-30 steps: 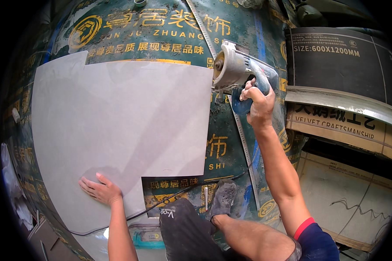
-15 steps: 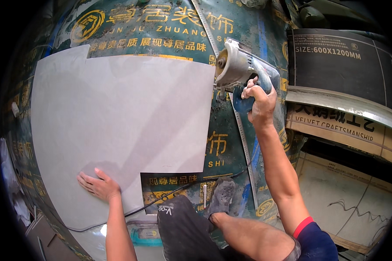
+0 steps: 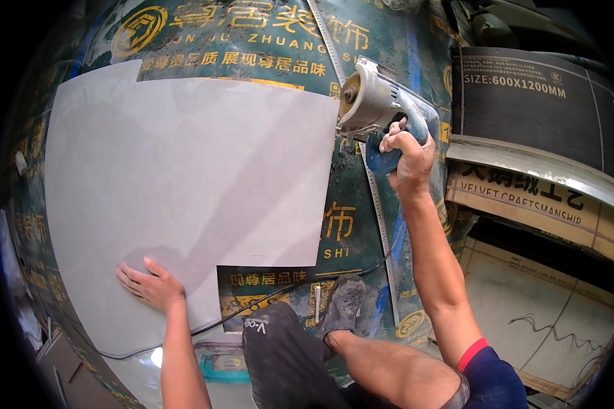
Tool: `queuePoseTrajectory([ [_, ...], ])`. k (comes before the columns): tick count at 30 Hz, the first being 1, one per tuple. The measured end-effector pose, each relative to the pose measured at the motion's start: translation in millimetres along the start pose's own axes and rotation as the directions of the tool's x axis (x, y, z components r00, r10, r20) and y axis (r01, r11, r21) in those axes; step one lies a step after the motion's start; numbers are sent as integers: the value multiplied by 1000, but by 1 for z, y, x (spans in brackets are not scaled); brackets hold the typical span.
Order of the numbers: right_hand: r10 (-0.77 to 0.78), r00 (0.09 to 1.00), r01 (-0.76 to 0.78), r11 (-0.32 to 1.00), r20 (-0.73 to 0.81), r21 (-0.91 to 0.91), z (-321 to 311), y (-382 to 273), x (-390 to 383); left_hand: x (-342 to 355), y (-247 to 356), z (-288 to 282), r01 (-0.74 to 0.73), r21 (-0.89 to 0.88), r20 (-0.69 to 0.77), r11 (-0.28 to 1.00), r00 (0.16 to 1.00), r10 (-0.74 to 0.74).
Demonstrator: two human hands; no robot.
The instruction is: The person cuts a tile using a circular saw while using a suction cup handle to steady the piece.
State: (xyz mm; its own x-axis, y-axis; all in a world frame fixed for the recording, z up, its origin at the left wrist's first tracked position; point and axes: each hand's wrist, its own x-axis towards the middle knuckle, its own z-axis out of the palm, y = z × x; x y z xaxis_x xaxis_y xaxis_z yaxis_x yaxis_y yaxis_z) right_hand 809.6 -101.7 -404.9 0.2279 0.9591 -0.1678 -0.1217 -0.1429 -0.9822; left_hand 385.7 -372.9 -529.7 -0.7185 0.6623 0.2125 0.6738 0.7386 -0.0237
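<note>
one wide fisheye view looks down from the person's head at the floor (image 3: 350, 177), near enough to frame both forearms (image 3: 182, 358).

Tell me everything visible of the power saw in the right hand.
The power saw has a dusty, metallic-looking rounded guard with a round hub, and a dusty blue, plastic-looking handle section. It is by the upper right edge of the pale sheet, guard towards the sheet; whether they touch is unclear. The right hand has its grip around the handle.
</note>
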Motion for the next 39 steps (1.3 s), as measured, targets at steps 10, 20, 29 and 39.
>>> queuePoseTrajectory([
  [10, 17, 1000, -17, 1000, 0, 3, 2, -2, -4, 1, 1, -1, -14, -5, -8, 1000, 1000, 14],
  [20, 32, 999, -32, 999, 9, 12, 0, -2, -7, 0, 0, 1, -16, -13, -34, 1000, 999, 15],
  [29, 70, 996, -71, 997, 54, 26, -5, -3, -9, 0, -1, 1, -7, -11, -28, 1000, 1000, 6],
  [39, 76, 994, -78, 997, 75, 28, -8, -4, -12, 0, 1, 1, 7, -9, -20, 1000, 1000, -7],
])
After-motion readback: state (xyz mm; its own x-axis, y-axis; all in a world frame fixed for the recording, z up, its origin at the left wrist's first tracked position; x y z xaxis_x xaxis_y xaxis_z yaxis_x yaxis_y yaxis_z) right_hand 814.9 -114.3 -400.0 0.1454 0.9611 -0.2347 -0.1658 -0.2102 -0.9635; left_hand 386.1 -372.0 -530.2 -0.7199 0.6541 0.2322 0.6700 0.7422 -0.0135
